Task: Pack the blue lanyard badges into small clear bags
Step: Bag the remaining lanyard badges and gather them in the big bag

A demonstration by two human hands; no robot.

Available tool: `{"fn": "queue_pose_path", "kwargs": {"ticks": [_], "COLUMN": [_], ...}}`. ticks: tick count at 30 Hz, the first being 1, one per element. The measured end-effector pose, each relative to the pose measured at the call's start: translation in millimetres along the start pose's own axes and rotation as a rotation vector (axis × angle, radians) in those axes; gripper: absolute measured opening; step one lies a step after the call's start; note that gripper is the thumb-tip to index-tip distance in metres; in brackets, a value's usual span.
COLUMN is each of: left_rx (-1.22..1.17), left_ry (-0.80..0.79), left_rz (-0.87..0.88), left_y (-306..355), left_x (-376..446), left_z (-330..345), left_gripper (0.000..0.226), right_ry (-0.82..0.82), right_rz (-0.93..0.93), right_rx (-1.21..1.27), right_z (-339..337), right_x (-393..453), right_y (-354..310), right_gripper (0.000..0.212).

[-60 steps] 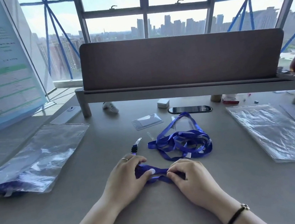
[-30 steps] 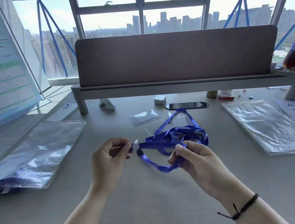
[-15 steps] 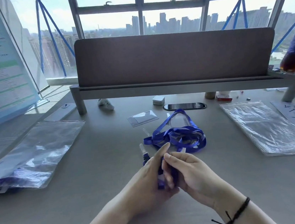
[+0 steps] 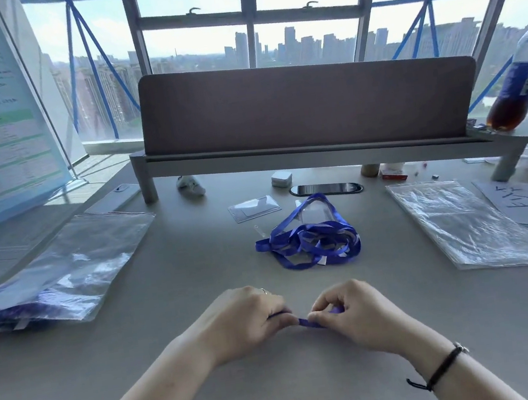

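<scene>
- The left hand (image 4: pixel 244 322) and the right hand (image 4: pixel 353 313) sit close together on the desk (image 4: pixel 198 274).
- Both hands pinch a folded blue lanyard (image 4: pixel 306 322) between them.
- Behind the hands lies a pile of blue lanyards (image 4: pixel 311 244) with a clear badge holder (image 4: pixel 316 215).
- Left of the pile is a filled clear bag (image 4: pixel 59 274).
- Right of the pile is a stack of empty clear bags (image 4: pixel 465 225).

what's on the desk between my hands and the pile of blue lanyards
Bare desk in the head view, between the hands and the lanyard pile.
</scene>
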State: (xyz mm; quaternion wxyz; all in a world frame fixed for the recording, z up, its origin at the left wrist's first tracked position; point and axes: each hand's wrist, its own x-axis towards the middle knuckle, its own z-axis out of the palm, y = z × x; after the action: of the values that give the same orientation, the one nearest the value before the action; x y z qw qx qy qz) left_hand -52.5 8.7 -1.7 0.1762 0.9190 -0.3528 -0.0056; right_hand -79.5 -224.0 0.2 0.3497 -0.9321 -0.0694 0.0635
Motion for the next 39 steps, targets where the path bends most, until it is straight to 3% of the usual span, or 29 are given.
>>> {"fn": "queue_pose_path", "kwargs": {"ticks": [5,14,17,19,20,23,25,29,34,39], "left_rx": [-0.109,-0.234,-0.277,-0.365,-0.409,-0.351,-0.306,-0.270,-0.385,-0.413], "left_ry": [-0.031,0.100,0.082,0.106,0.139,0.251,0.293,0.367,0.607,0.622], "left_rz": [-0.017,-0.059,-0.108,-0.154,-0.179,-0.274,-0.336,-0.442,-0.517,-0.537], "left_y": [0,9,5,1,-2,-18,-35,-59,-80,-84], "left_x": [-21,-72,-72,-65,-60,-40,-25,-4,0,5], "left_z": [5,9,-2,-11,-15,-19,-17,-9,-2,-3], "left_gripper": [0.025,0.016,0.027,0.022,0.011,0.027,0.023,0.018,0.012,0.016], "right_ry": [0.026,0.091,0.112,0.168,0.192,0.206,0.180,0.114,0.088,0.009], "right_rz": [-0.062,-0.182,-0.207,-0.227,-0.236,-0.241,-0.242,-0.261,-0.209,-0.071], "right_rx": [-0.128,-0.150,-0.135,-0.123,-0.119,-0.162,-0.217,-0.369,-0.512,-0.676], "right_z": [-1,11,11,9,9,12,16,30,45,58], "right_x": [-27,-61,-58,-51,-46,-22,-1,48,121,188], "right_y": [10,14,6,-3,-8,-29,-44,-73,-87,-87], "right_gripper": [0.005,0.003,0.014,0.017,0.016,0.015,0.017,0.029,0.046,0.064]}}
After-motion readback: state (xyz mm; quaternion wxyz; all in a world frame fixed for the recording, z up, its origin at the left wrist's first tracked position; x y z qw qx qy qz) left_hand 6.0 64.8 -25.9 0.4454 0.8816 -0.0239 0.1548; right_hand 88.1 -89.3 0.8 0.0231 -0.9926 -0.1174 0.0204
